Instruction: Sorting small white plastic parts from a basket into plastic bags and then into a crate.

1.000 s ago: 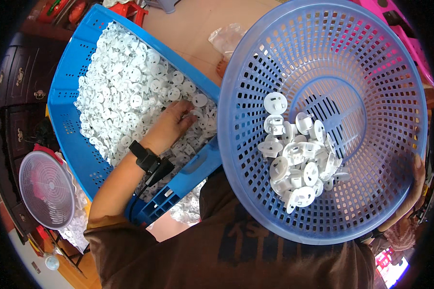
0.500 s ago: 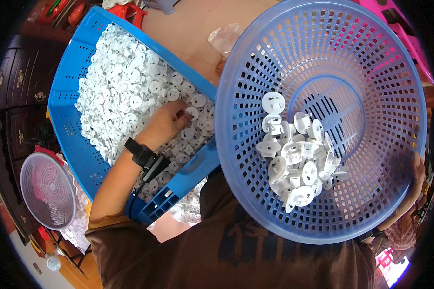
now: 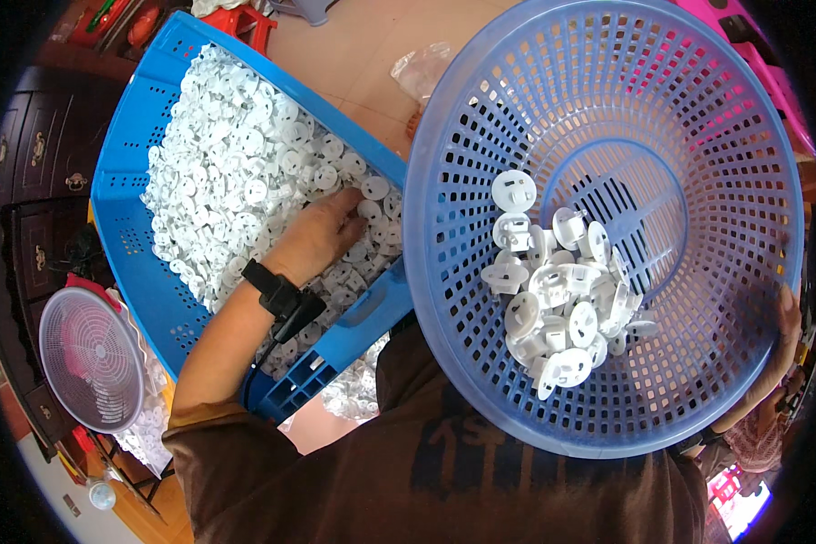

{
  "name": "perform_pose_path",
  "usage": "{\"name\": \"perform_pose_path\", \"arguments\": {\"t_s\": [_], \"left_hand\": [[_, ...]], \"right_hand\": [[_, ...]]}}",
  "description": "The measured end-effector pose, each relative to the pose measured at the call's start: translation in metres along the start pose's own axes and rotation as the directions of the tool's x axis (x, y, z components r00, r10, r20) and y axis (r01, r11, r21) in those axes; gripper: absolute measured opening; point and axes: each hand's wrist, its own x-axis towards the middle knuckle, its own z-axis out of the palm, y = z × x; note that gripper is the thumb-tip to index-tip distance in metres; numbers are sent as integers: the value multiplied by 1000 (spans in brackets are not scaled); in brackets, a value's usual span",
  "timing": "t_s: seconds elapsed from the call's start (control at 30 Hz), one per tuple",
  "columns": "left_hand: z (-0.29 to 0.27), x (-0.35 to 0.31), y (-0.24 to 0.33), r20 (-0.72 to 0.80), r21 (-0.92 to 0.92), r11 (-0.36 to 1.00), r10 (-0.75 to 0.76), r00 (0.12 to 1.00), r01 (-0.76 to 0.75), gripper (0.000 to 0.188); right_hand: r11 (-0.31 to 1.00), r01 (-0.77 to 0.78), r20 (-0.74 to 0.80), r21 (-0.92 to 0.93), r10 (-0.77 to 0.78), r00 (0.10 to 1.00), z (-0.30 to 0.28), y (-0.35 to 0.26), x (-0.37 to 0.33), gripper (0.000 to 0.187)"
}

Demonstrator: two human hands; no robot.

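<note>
My left hand (image 3: 322, 236), with a black band and a small black device at its wrist, reaches into a blue plastic crate (image 3: 122, 195) heaped with small white plastic pieces (image 3: 236, 136). These are round discs with slots and raised tabs. The fingers curl down among them, and a white disc (image 3: 370, 209) shows at the fingertips, between fingers and thumb. To the right, my right hand (image 3: 787, 326) grips the far right rim of a round blue-purple basket (image 3: 725, 245), tilted toward me. A small pile of the same white discs (image 3: 562, 299) lies inside it. The basket hides part of my right fingers.
At the left, a round pale sieve basket (image 3: 91, 363) stands by dark drawers (image 3: 41, 172). More white pieces (image 3: 354, 390) show below the crate. A clear plastic bag (image 3: 423, 71) lies on the tiled floor, and a pink plastic item (image 3: 771, 82) is at the upper right.
My left hand has shifted slightly right within the heap, and the disc at its fingertips has moved a little with it. The round basket and my right hand have barely moved.
</note>
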Motion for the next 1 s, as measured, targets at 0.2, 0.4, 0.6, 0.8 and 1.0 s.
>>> {"name": "perform_pose_path", "arguments": {"t_s": [0.2, 0.4, 0.6, 0.8, 1.0], "left_hand": [[-6, 0, 30, 70, -2, 984, -180, 981, 180, 37], [7, 4, 13, 15, -56, 982, -181, 983, 182, 36], [1, 2, -10, 32, -485, 856, -186, 982, 178, 30], [-52, -16, 35, -16, -618, 740, -347, 938, 264, 23], [-84, -29, 128, -114, -780, 626, -135, 984, -4, 31]], "right_hand": [[999, -41, -81, 0, 41, 996, 5, 2, -3, 82], [997, -81, -162, 7, 81, 984, 8, -3, -6, 91], [992, -125, -242, 20, 127, 962, 10, -5, -8, 99], [987, -156, -331, 40, 160, 930, 3, -19, -11, 108], [971, -26, 128, 236, -5, 992, -4, -28, 10, 56]]}}
